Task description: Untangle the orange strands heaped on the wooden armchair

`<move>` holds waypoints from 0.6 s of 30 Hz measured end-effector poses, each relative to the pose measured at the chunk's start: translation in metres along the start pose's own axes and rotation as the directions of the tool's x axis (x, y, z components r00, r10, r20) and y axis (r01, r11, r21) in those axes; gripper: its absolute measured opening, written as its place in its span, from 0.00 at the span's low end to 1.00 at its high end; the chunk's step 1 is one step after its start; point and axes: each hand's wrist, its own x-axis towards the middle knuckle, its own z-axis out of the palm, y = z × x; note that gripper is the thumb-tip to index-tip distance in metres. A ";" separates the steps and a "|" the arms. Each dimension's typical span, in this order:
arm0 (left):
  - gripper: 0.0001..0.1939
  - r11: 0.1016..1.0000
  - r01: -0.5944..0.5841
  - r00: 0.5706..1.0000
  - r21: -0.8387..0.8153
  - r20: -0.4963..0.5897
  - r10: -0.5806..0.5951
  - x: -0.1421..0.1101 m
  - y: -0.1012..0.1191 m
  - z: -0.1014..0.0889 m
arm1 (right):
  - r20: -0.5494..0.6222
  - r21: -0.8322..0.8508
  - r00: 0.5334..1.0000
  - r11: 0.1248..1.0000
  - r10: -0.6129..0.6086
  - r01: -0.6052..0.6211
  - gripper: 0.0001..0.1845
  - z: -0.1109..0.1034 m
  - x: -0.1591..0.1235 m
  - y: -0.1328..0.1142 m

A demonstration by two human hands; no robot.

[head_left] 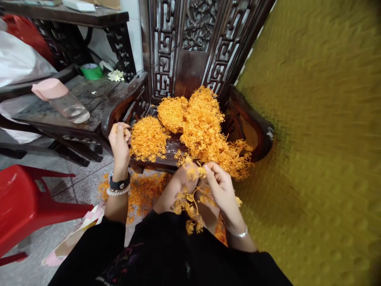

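My right hand (220,186) pinches a branching orange sprig (193,204) over my knees, and its thin stems with small flower-like tips hang down. My left hand (120,140) is raised at the left, fingers curled together beside a rounded pile of small orange pieces (149,139). Whatever those fingers hold, if anything, I cannot make out. Behind that pile lies a second rounded orange clump (172,114). A larger tangled heap of orange sprigs (205,127) covers the right part of the wooden chair seat (175,149) and spills over its front edge.
Carved armrests (253,123) and a tall chair back (195,67) enclose the seat. On the left chair are a pink-lidded bottle (70,104) and green tape (91,71). A red stool (20,202) stands at left. Orange scraps (149,188) litter the floor; a mustard textured surface (315,139) rises at right.
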 end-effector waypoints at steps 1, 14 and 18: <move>0.09 0.999 0.038 0.997 -0.035 0.071 -0.035 -0.012 0.003 0.004 | -0.045 0.035 0.999 0.999 0.002 0.000 0.15 0.001 0.005 0.003; 0.25 0.974 0.078 0.534 0.211 0.816 -0.220 -0.085 0.028 0.056 | 0.061 -0.249 0.960 0.927 -0.272 0.279 0.11 0.013 0.019 0.007; 0.28 0.964 0.048 0.670 0.263 0.707 -0.226 -0.065 0.014 0.049 | 0.142 -0.103 0.986 0.990 -0.082 0.097 0.14 0.010 0.005 -0.001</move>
